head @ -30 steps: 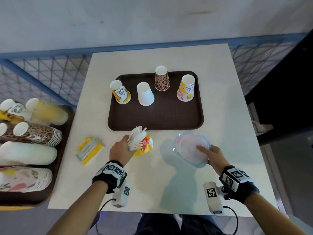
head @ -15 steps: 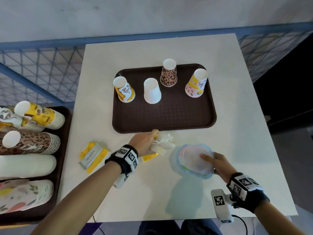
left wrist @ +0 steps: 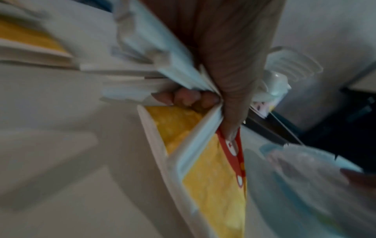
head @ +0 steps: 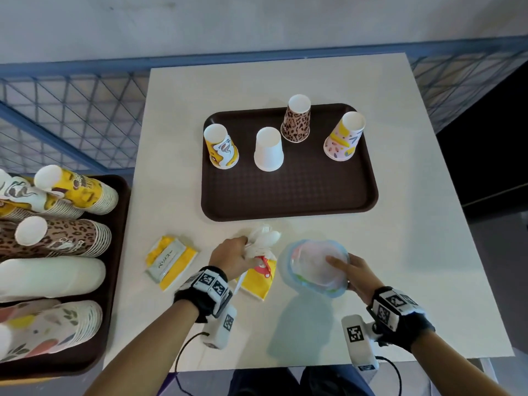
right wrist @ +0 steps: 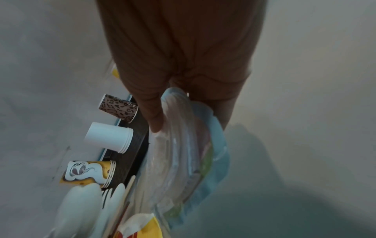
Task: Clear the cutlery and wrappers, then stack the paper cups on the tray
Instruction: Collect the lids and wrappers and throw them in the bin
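A person stands at a white square table (head: 428, 252), both wrists strapped with black bands bearing square code markers. The left hand (head: 231, 257) has its fingers curled tight around a bundle of white plastic cutlery (head: 263, 241) and a yellow paper wrapper with a red print (head: 258, 278), held just above the table's near edge. The right hand (head: 355, 274) grips a stack of clear and pale blue plastic plates (head: 311, 267) just to the right, thumb on top and fingers underneath. A second yellow and white wrapper (head: 170, 260) lies flat to the left, its small printed label unreadable. Farther back, a dark brown plastic tray (head: 288, 192) holds four upturned paper cups, well apart: yellow cartoon cup (head: 221, 147), plain white cup (head: 268, 150), leopard-print cup (head: 297, 120), pink patterned cup (head: 344, 137). At far left a second brown tray (head: 114, 281) carries sleeves of stacked cups (head: 57, 235) lying on their sides.
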Demonstrator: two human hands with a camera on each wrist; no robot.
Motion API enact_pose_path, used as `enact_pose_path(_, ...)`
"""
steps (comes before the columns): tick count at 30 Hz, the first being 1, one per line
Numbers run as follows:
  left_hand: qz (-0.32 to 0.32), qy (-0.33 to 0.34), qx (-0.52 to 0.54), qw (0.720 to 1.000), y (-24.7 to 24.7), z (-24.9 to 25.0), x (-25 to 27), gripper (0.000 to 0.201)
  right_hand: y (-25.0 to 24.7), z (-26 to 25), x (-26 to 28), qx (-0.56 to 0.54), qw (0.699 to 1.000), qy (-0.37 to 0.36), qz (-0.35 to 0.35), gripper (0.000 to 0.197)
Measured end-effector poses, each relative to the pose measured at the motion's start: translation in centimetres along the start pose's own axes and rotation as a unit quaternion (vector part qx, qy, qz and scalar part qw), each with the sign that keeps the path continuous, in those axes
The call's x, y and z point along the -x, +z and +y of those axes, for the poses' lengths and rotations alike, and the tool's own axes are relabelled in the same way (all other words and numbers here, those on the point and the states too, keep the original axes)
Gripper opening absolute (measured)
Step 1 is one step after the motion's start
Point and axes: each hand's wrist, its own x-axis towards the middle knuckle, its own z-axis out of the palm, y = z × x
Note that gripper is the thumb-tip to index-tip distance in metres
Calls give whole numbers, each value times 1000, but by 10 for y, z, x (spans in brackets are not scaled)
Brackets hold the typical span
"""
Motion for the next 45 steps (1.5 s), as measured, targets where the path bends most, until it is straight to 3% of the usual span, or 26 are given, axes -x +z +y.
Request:
enact_pose_path(5,29,-9,206,978,-24,-25,32,18,43,-8,-3,17,999,-10,-48,35)
enact_pose_path(11,-41,-22,272,961,-63,-23,70,21,113,-27,2,39,984,-3,-175,36)
enact_pose_path(15,31,-39,309,950,-67,-37,72,29,150,-31,6,-5,970,47,-237,28)
enact_pose_path(18,68,-56,321,943,-64,-49,67,31,164,-31,7,-44,968,75,-233,32)
enact_pose_path(23,86,-65,339,934,-52,-63,66,34,180,-22,6,38,975,18,-217,55)
enact_pose_path(26,175,-98,365,909,-54,-80,64,23,179,-20,-2,31,981,13,-191,45)
enact_pose_path(29,247,-171,350,887,-62,-109,62,47,174,-22,-7,27,986,-1,-162,44)
enact_pose_path(31,246,-195,330,890,-63,-130,59,67,168,-24,-10,25,988,-5,-153,45)
enact_pose_path(33,226,-209,313,898,-61,-147,55,68,165,-24,-12,21,988,-11,-149,48)
enact_pose_path(37,187,-194,268,925,-57,-156,48,71,169,-20,-14,46,988,-26,-146,86)
enact_pose_path(38,179,-193,250,932,-57,-156,47,73,172,-19,-14,54,987,-33,-146,87)
enact_pose_path(42,153,-196,160,955,-56,-154,41,49,182,-15,-11,67,987,-59,-136,72)
enact_pose_path(45,139,-203,156,957,-55,-154,40,40,185,-13,-9,64,990,-54,-116,61)
